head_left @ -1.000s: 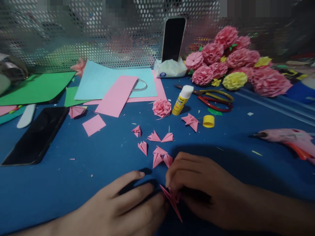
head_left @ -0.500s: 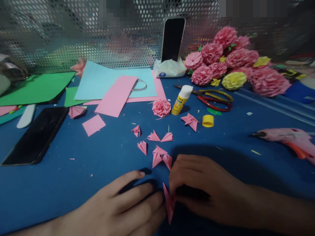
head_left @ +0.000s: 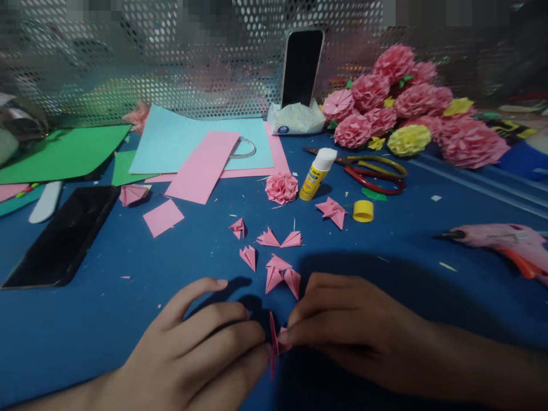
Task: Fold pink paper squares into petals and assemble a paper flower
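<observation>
A small folded pink paper piece (head_left: 273, 341) is pinched between my two hands at the front of the table, its thin edge facing up. My left hand (head_left: 209, 342) grips its left side at the fingertips, with the index finger lifted and stretched forward. On the other side, my right hand (head_left: 342, 328) is closed, thumb and finger pinching the paper's right flap. Just beyond lie folded pink petals (head_left: 280, 274), with a few more petals (head_left: 248, 257) to their left. A pink paper flower (head_left: 281, 188) sits farther back.
A glue stick (head_left: 317, 174), its yellow cap (head_left: 363, 211) and scissors (head_left: 372, 168) are at centre right. The glue gun (head_left: 496, 237) lies far right. Left are a phone (head_left: 64, 237) and a pink paper square (head_left: 163, 218). Paper flowers (head_left: 368, 94) stand at the back.
The folded pink paper has moved a little left and turned more edge-on. My right hand has shifted left and now pinches its flap; the left hand has drawn slightly left.
</observation>
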Demonstrator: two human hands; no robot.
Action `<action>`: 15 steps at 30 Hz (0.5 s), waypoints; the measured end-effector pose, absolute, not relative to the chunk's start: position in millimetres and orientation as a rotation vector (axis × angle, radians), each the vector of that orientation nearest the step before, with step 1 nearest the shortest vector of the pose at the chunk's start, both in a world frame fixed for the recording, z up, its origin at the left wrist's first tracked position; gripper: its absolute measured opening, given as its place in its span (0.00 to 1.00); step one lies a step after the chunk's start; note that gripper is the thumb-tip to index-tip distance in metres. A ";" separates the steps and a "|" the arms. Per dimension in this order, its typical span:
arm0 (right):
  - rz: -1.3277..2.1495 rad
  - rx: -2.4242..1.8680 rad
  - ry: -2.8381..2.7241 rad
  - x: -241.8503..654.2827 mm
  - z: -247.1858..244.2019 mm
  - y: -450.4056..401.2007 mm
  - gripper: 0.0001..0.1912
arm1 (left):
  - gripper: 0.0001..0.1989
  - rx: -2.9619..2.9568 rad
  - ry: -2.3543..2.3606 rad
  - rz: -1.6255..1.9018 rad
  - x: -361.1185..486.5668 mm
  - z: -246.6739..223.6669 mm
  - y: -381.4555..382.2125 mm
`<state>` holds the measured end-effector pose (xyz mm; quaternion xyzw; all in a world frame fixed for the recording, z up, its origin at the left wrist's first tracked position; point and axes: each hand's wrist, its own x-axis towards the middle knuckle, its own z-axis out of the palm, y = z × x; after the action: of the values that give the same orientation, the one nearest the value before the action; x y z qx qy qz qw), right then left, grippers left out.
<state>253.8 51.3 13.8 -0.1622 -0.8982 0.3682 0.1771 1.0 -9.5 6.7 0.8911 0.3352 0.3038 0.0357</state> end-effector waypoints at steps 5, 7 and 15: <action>1.038 -0.466 -2.586 254.6 12.6 51.6 0.22 | 0.17 2.712 1.026 0.998 1.2 6.0 -10.0; 1.043 -0.446 -2.583 254.6 12.0 51.9 0.23 | 0.18 2.771 0.917 0.925 -0.1 4.6 -11.0; 1.041 -0.528 -2.524 254.6 17.1 51.5 0.19 | 0.18 2.974 0.755 0.747 -3.4 3.7 -13.7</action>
<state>254.6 51.5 17.1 -0.1867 -0.8929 0.3682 0.1795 -3.4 -13.7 3.7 0.9417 0.2391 0.2364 -0.0082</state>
